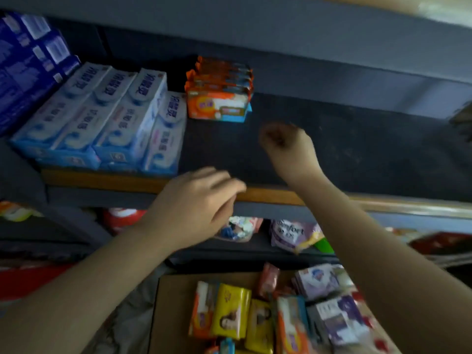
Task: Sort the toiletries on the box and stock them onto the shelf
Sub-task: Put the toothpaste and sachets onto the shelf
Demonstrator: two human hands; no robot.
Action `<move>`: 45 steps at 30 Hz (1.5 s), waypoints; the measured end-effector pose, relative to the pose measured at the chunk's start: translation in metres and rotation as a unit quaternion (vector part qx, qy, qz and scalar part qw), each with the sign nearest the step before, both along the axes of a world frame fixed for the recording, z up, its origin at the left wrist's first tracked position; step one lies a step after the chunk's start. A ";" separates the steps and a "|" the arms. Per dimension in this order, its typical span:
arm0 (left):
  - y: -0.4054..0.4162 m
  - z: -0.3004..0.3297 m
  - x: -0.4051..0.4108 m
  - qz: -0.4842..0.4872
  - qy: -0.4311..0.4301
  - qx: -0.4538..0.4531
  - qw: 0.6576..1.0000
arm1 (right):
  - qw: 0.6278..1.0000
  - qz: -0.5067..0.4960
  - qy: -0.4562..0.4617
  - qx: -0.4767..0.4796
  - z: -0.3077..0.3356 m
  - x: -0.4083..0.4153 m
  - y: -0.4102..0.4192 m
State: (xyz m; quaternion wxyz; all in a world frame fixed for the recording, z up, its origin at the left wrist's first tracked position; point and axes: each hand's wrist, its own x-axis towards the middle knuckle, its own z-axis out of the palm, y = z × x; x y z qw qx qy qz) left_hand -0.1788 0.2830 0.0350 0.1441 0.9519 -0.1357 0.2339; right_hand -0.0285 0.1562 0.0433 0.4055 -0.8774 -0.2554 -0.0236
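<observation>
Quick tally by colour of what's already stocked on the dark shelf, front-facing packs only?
Light blue-and-white packs: 4 across the front, with a lower layer partly hidden beneath.
Orange packs: 1 facing front, more behind it, too blurred to count.
Dark blue boxes: a stack at far left, count unclear.
Total front-facing packs countable: 5.

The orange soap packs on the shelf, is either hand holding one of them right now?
No. The orange packs sit stacked on the shelf, while the left hand and right hand are both apart from them, holding nothing.

Two bare forearms, no sleeves; left hand (pixel 196 205), right hand (pixel 288 146).
</observation>
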 end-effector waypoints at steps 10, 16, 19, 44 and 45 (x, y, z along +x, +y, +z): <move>-0.071 -0.154 -0.090 0.200 0.422 -0.198 0.862 | 0.988 0.040 0.121 -0.083 -0.110 -0.135 -0.112; -0.086 -0.237 -0.119 0.317 0.504 -0.286 0.751 | 0.935 0.096 0.246 -0.237 -0.202 -0.181 -0.142; -0.087 -0.268 -0.123 0.365 0.502 -0.336 0.708 | 0.929 0.095 0.273 -0.231 -0.224 -0.200 -0.136; -0.068 -0.296 -0.129 0.381 0.480 -0.166 0.772 | 0.835 -0.027 0.430 -0.341 -0.252 -0.261 -0.099; -0.070 -0.296 -0.126 0.390 0.474 -0.150 0.775 | 0.840 -0.032 0.420 -0.341 -0.252 -0.260 -0.099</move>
